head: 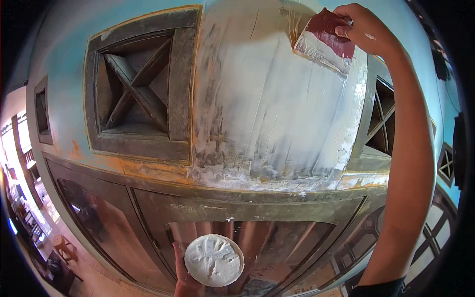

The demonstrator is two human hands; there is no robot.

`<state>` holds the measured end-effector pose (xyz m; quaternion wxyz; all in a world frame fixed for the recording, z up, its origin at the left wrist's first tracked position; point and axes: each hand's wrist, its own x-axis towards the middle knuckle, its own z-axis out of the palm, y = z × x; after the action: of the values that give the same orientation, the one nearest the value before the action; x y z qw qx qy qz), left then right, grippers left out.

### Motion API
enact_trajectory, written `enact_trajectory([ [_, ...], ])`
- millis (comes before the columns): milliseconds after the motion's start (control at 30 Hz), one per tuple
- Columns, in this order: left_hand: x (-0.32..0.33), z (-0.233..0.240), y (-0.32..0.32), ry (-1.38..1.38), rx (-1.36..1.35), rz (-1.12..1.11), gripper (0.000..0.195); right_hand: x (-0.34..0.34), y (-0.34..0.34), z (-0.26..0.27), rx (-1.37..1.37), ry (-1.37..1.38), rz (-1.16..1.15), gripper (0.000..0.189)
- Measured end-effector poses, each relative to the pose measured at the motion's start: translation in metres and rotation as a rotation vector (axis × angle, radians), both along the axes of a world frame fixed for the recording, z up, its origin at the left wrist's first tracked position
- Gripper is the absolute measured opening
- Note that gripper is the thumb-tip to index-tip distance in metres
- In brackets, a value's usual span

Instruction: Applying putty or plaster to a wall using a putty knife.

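Up high at the right, my right hand (358, 28) pinches a dark red flat spreader (322, 25) by its upper right edge. White paste coats the lower half of the spreader, and its long edge lies at or very near the wall. Behind it, the wall patch (293, 111) is smeared with whitish filler, streaked and thicker along the bottom and right. Low in the view, my left hand (185, 276) supports a round container of white paste (214, 260) from its left side and underneath. The paste surface is uneven, with finger-like dents.
Left of the patch is a wooden vent frame (182, 85) with crossed slats; a similar vent (380, 115) stands at the right, partly behind my forearm. Below runs a wooden door frame (252, 208) with glass panes and curtain. A stool (65, 247) stands on the tiled floor.
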<state>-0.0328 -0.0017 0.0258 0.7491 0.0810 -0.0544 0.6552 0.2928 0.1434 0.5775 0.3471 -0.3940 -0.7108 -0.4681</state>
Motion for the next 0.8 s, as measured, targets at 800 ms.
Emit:
enact_trajectory([
  [800, 0.013, -0.014, -0.013, 0.271, -0.159, 0.295, 0.092, -0.026, -0.092, -0.023, 0.179, 0.268, 0.244, 0.024],
])
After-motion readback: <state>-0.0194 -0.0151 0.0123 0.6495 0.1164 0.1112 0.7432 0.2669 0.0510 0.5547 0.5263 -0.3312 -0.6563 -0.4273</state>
